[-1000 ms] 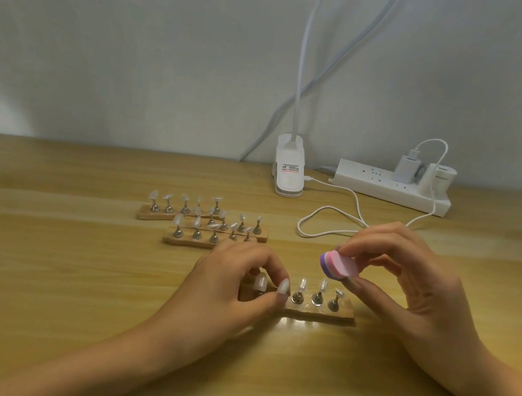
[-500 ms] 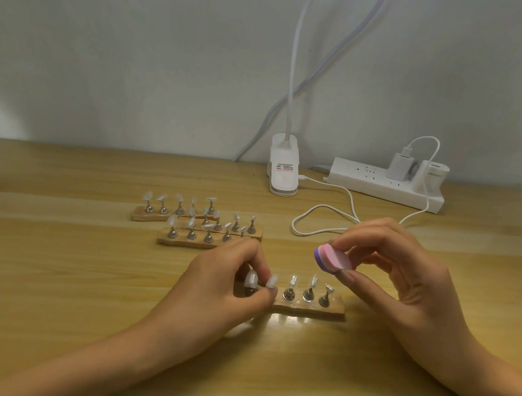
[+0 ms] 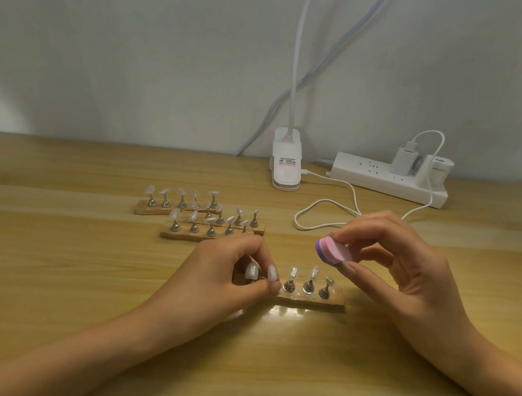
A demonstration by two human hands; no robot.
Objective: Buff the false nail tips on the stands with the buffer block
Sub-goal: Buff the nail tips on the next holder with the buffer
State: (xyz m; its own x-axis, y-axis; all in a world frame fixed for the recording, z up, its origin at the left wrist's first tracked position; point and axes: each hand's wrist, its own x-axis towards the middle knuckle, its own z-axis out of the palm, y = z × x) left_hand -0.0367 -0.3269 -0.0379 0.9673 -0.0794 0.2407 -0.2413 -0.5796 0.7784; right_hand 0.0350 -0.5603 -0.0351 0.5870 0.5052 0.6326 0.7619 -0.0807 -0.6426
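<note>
Pinching the buffer block (image 3: 332, 250) btwn thumb and first two fingers, the R hand (image 3: 404, 273) holds it tilted, pink face up and purple edge toward the L. The block is above the R end of the near stand (image 3: 310, 300) and apart from the nail tips (image 3: 293, 273) below it. L hand (image 3: 221, 273) curls round the stand's L end, thumb at the front edge and index behind, w/ two tips showing btwn them. Its other fingers are hidden. Three more tips on metal pegs stand free in the narrow gap btwn the hands. The stand lies lengthwise across the table (image 3: 57, 274), long edge toward the person, w/ lamp glare on the wood just in front.

Behind the L hand comes a thin strip of table. Beyond it are the other stands (image 3: 196, 235), three overlapping in a staggered row, all w/ tips. A looped white cable (image 3: 324, 217) lies just behind the R hand's knuckles and runs back to a power strip (image 3: 381, 180) w/ chargers, near the table's back edge at the wall. A lamp clip (image 3: 286, 168) sits beside the strip's L end. Widest room is the table L of the L forearm and the stretch btwn both forearms.
</note>
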